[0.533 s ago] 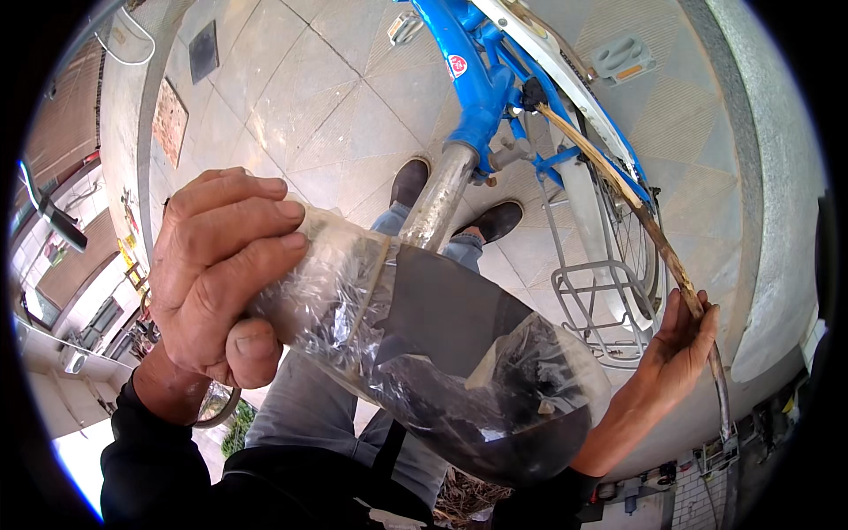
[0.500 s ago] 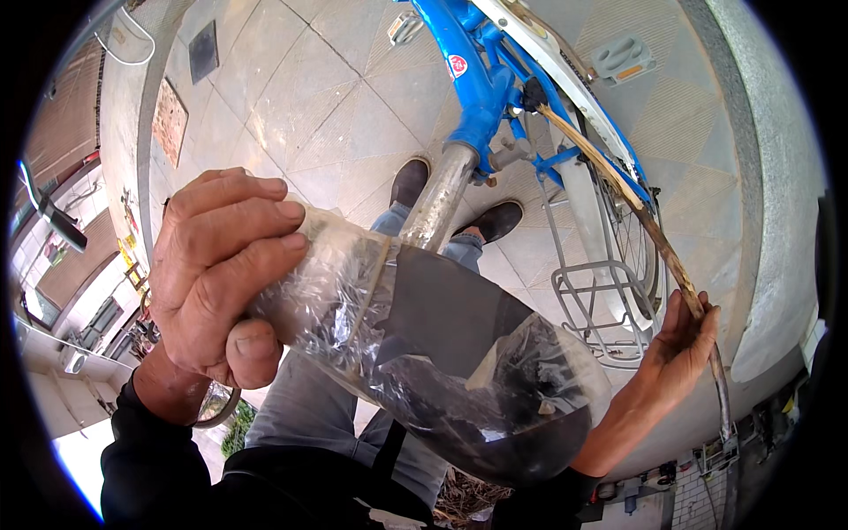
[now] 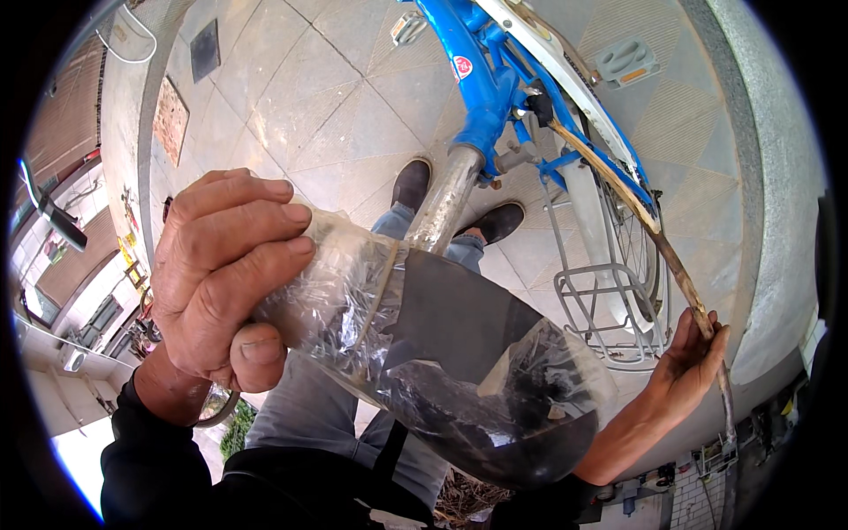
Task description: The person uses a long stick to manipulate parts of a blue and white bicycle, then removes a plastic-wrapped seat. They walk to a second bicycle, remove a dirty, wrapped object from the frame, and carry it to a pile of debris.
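Observation:
In front of me is a black bicycle saddle (image 3: 455, 305), wrapped in crinkled clear plastic (image 3: 349, 287) with a thin band around it. My left hand (image 3: 230, 274) is closed around the saddle's plastic-covered left end. Below the saddle, a scuffed metal seat post (image 3: 446, 199) runs into the blue bicycle frame (image 3: 486, 110). My right hand (image 3: 689, 358) pinches a long wooden stick (image 3: 649, 216) between thumb and fingers. The stick's dark clump of a tip (image 3: 540, 108) lies beside the frame near the seat post joint; whether they touch, I cannot tell.
A grey wire rear rack (image 3: 609, 305) and the rear wheel lie under the stick. One pedal (image 3: 627, 62) sticks out at the upper right. My shoes (image 3: 411, 184) stand on the tiled floor (image 3: 300, 97) beside the seat post. A low kerb curves along the right.
The stick and its dark tip have shifted slightly right and down, along with my right hand. My left hand keeps its hold on the saddle.

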Demonstrator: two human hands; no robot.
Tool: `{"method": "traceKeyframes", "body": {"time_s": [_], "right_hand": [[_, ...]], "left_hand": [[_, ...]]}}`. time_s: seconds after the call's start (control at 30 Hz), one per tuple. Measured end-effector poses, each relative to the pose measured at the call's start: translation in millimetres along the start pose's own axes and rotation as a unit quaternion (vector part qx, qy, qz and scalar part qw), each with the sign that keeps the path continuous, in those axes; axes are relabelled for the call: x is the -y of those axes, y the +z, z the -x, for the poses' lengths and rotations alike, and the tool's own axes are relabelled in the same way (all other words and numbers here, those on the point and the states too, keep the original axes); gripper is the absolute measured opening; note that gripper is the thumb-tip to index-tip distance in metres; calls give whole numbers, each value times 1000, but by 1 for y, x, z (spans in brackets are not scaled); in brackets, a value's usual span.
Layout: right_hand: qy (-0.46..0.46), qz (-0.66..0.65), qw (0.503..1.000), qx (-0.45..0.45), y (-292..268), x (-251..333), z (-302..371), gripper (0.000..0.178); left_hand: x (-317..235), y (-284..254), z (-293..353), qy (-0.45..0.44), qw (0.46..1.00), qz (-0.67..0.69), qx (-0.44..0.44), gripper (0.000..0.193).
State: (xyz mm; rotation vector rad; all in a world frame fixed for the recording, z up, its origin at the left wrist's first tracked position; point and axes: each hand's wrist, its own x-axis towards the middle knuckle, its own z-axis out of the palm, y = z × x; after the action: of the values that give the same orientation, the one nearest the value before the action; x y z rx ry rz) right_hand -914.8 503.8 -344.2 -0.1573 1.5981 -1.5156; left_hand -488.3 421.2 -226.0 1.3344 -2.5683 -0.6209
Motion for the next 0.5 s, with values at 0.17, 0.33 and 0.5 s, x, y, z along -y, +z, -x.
{"method": "traceKeyframes", "body": {"time_s": [0.17, 0.33, 0.5], "right_hand": [[-14, 14, 999, -38, -4, 4, -2, 27], [-16, 9, 999, -33, -5, 7, -2, 26], [-24, -14, 999, -26, -14, 12, 2, 25]], "left_hand": [[0, 1, 0, 2, 1000, 2, -2, 39], [-1, 1, -1, -1, 1000, 0, -5, 39], [-2, 1, -1, -7, 1000, 3, -6, 38]]}}
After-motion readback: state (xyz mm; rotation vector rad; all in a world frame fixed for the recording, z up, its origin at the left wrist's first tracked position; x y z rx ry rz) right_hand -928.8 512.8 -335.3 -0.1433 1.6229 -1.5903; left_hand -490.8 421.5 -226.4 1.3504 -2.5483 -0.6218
